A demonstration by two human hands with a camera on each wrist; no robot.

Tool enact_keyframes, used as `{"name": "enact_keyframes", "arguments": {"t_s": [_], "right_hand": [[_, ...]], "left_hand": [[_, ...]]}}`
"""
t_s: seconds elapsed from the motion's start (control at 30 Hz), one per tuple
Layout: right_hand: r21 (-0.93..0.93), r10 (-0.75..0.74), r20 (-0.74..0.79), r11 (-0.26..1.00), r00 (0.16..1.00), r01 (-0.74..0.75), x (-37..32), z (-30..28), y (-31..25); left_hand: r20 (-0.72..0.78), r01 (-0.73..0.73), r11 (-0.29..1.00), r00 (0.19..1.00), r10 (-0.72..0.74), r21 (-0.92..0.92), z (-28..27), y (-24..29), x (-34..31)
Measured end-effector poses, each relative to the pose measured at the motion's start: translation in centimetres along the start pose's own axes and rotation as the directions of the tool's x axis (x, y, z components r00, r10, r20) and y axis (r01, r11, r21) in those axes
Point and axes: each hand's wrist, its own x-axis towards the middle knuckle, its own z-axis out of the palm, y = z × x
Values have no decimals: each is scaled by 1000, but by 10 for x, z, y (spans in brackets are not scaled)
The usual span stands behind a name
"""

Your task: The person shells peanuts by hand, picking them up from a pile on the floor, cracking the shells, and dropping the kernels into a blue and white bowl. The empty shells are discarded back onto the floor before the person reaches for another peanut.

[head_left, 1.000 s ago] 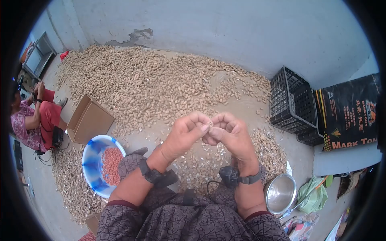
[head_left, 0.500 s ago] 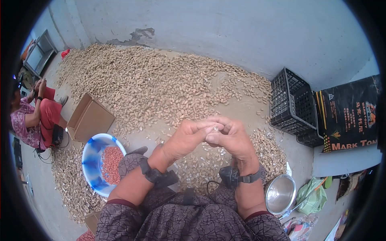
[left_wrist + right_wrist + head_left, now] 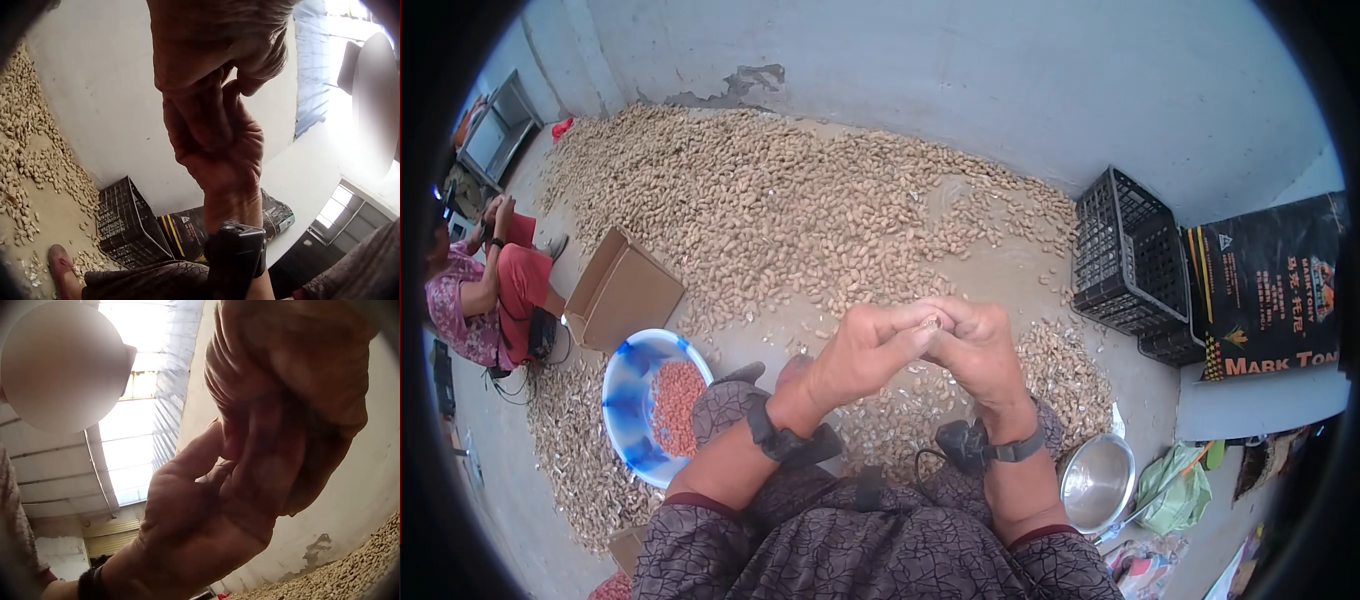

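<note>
Both hands meet in front of the lap, fingertips together over the peanut-strewn floor. The left hand (image 3: 862, 352) and the right hand (image 3: 983, 358) pinch a small peanut (image 3: 937, 322) between thumbs and fingers; only a sliver of it shows. In the left wrist view the left hand (image 3: 219, 47) is above, its fingers overlapping those of the right hand (image 3: 228, 159). The right wrist view has the right hand (image 3: 294, 369) dark in front and the left hand (image 3: 197, 519) touching it from below; the peanut is hidden there.
Unshelled peanuts (image 3: 800, 210) spread along the wall. At left are a blue-and-white basin (image 3: 625, 400) with pink kernels, a cardboard box (image 3: 635, 300), shells (image 3: 565, 460) and a seated person (image 3: 480, 290). At right stand black crates (image 3: 1115, 245) and a metal bowl (image 3: 1098, 480).
The hands have drawn closer together, the fingers folding in and the thumbs pressing nearer each other, so less of the peanut shows. Both wrists have turned slightly.
</note>
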Motion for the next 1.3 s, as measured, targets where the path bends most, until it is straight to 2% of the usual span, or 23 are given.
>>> {"name": "enact_keyframes", "arguments": {"t_s": [0.13, 0.17, 0.27, 0.33, 0.4, 0.43, 0.5, 0.53, 0.67, 0.8, 0.87, 0.9, 0.97, 1.1, 1.17, 1.2, 1.27, 1.3], "right_hand": [[-42, -24, -34, 999, 999, 22, 5, 5, 5], [-42, -23, -33, 999, 999, 22, 5, 5, 4], [-88, 17, 33, 996, 999, -14, 5, -1, 2], [82, 61, -61, 995, 996, -56, 5, -7, 0], [96, 121, -73, 989, 990, -114, 5, -16, -2], [106, 164, -87, 982, 983, -155, 6, -19, -3], [121, 150, -82, 983, 985, -139, 8, -14, 3], [175, 157, -59, 974, 986, -145, 9, -10, 1], [301, 166, -47, 943, 985, -144, 13, -8, 7], [287, 159, -115, 950, 981, -120, 12, 1, 5], [269, 134, -155, 959, 979, -89, 14, 2, 9], [270, 138, -152, 958, 979, -93, 14, 3, 9], [226, 189, -177, 963, 966, -147, 13, 4, 8], [216, 135, -207, 972, 969, -89, 12, 10, 11], [266, 123, -267, 963, 956, -50, 12, 9, 16], [264, 125, -265, 963, 956, -53, 12, 8, 16], [204, 69, -290, 979, 955, -9, 14, 7, 15], [205, 71, -289, 979, 955, -11, 13, 7, 12]], "left_hand": [[-68, 37, 999, 997, -38, -11, -2, -9, 6], [-101, 63, 996, 992, -70, -70, -2, -14, 7], [-151, 89, 986, 982, -111, -143, 0, -4, 9], [-171, 104, 981, 977, -132, -163, -2, 0, 10], [-219, 65, 990, 975, -37, 122, -4, -2, 8], [-223, 76, 990, 974, -49, 115, -3, -4, 8], [-223, -65, 988, 970, 95, 139, 5, -4, 11], [-209, -87, 978, 970, 126, 187, 8, 0, 11], [-243, -111, 986, 960, 138, 124, 10, -10, 15], [-311, -101, 985, 940, 141, 142, 14, -19, 16], [-339, -110, 994, 935, 105, 4, 15, -23, 17], [-342, -107, 994, 934, 102, 2, 16, -25, 18], [-434, -76, 988, 901, 11, -133, 17, -26, 20], [-461, -61, 995, 887, 21, -73, 10, -23, 22], [-355, -57, 992, 935, 14, -110, 10, -20, 22], [-358, -57, 992, 934, 13, -112, 9, -19, 22], [-284, 40, 964, 952, -117, -263, 6, -17, 23], [-285, 41, 964, 951, -119, -264, 4, -17, 24]]}}
